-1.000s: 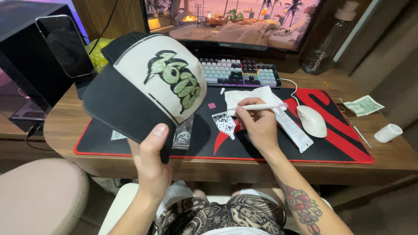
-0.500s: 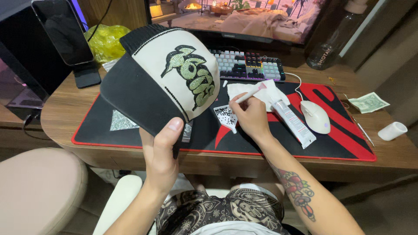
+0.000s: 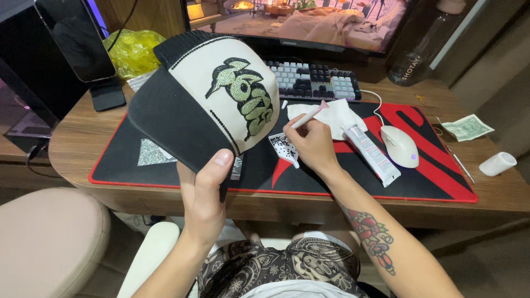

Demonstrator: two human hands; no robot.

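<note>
- Our left hand (image 3: 205,194) is closed on the black brim of a cap (image 3: 212,107), thumb on top of the brim edge, fingers hidden beneath it. We hold the cap raised above the left part of the desk mat (image 3: 127,163), its cream front panel turned toward us.
- The panel carries a green rhinestone design; the back of the cap is black mesh.
- Our right hand (image 3: 313,144) pinches a slim white applicator pen (image 3: 308,115) with a pink end between thumb and fingers, the pink end pointing up and away from us.
- Just under that hand a small white tray of tiny stones (image 3: 284,148) lies on the mat.
- Beyond the hand sits a folded white tissue (image 3: 334,117), and just right of it a white glue tube (image 3: 370,153) lies at a slant.
- A white mouse (image 3: 401,145) rests on the red part of the mat, near the tube.
- A keyboard (image 3: 314,83) lies behind the mat; a banknote (image 3: 468,127) and a small white cap-like cylinder (image 3: 497,164) lie on the wooden desk (image 3: 77,132) at the right.
</note>
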